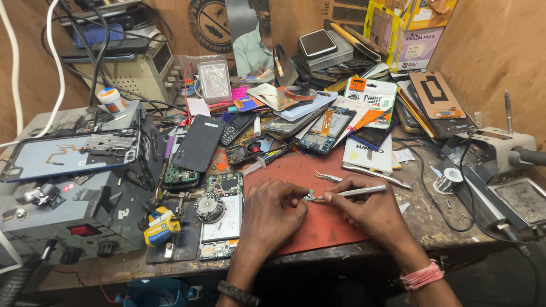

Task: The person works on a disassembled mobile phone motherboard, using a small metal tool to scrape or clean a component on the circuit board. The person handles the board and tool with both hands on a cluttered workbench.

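Head view looks down on a crowded repair bench, and I see both hands meeting over the red work mat (318, 170). My left hand (272, 211) is closed in a pinch on a small circuit board (310, 196), fingertips pressing it against the mat near its front edge. My right hand (369, 210) grips a slim silver tool (352, 193) like a pen — its tip touches the board's right side. A pair of tweezers (329, 177) lies on the mat just behind the hands. To the left of the mat an opened phone (220, 219) lies with its insides showing, a round metal part resting on it. Farther left sits a grey power supply (68, 210) with a phone frame (71, 154) on top. Behind the mat, phone parts and boxes pile up — I can't sort them individually.
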